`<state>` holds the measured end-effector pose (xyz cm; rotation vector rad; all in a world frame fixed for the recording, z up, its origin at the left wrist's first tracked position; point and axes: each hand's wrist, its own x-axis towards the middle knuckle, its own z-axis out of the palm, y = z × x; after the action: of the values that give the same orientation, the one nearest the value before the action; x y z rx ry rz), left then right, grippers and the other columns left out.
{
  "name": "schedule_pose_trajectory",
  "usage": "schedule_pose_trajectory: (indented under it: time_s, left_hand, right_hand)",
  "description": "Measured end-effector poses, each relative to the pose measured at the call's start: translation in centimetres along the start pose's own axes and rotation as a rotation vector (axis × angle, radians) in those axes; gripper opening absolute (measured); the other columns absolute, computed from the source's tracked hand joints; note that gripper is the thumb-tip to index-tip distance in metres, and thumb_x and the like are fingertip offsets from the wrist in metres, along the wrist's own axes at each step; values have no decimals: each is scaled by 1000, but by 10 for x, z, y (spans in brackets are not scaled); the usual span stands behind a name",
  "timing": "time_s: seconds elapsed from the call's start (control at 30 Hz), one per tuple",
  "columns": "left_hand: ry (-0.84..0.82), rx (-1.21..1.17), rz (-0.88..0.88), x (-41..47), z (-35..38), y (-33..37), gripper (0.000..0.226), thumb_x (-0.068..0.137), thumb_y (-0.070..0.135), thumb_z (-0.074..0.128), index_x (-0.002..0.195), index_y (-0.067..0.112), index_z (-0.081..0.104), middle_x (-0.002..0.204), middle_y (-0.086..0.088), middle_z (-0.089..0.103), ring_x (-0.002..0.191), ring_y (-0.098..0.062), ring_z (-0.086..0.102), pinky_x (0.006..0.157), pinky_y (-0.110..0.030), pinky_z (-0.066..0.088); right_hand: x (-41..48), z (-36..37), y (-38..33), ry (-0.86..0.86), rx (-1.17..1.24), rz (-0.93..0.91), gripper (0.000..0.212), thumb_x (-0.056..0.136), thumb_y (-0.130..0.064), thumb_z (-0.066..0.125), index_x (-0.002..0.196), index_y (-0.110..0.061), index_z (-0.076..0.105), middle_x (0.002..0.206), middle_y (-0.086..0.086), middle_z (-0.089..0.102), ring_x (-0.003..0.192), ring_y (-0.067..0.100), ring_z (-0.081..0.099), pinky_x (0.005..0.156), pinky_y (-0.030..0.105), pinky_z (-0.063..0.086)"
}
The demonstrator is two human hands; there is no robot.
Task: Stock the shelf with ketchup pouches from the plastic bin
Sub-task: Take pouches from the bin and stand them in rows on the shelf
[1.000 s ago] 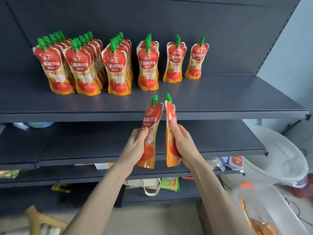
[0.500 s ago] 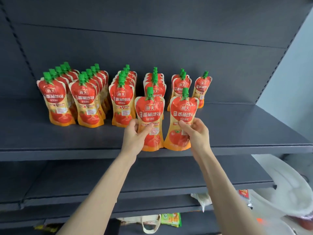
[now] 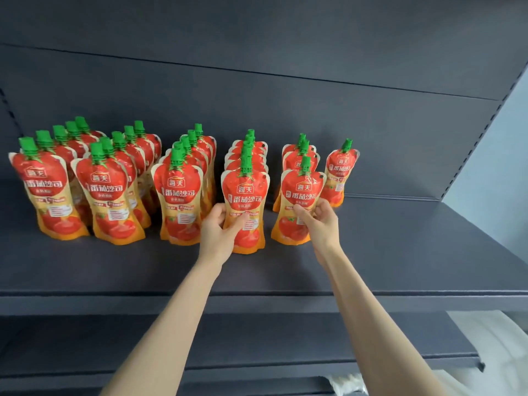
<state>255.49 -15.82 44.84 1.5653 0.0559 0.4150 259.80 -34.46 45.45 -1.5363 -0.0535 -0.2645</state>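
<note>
Red and orange ketchup pouches with green caps stand in several rows on the dark grey shelf (image 3: 400, 252). My left hand (image 3: 218, 230) grips one pouch (image 3: 245, 195) upright at the front of the fourth row. My right hand (image 3: 318, 221) grips another pouch (image 3: 300, 195) upright at the front of the fifth row. Both pouches rest with their bases on the shelf. A single pouch (image 3: 340, 172) stands alone at the far right. The plastic bin is out of view.
The shelf's back panel (image 3: 285, 110) rises behind the rows. Bare shelf surface stretches to the right of the pouches and along the front edge. A lower shelf (image 3: 285, 338) and white plastic (image 3: 491, 338) show at the bottom right.
Both hands lifted the two pouches from below the shelf edge up onto the shelf and pushed them back against their rows. The camera view rose and moved closer.
</note>
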Motion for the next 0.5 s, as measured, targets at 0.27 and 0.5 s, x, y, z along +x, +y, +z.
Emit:
schedule_pose_trajectory:
  time_s: [0.27,0.5]
  left_hand:
    - [-98,147,2,-5,-10,-19,46,80,17,73,116,25,46,110,12,58,98,-2,57,80,-18,47]
    - [-57,246,47,-2,-12,-22,49,81,20,72,122,16,47,114,6,58,102,-8,56,76,-12,43]
  right_hand:
    - [-1,-12,29,-131,-302,2,47,81,-10,73,121,-12,49,117,2,60,103,15,59,87,28,50]
    - [13,-9,30,-77,-518,-1,50,88,-21,66,128,-13,38,124,4,58,109,19,56,91,35,46]
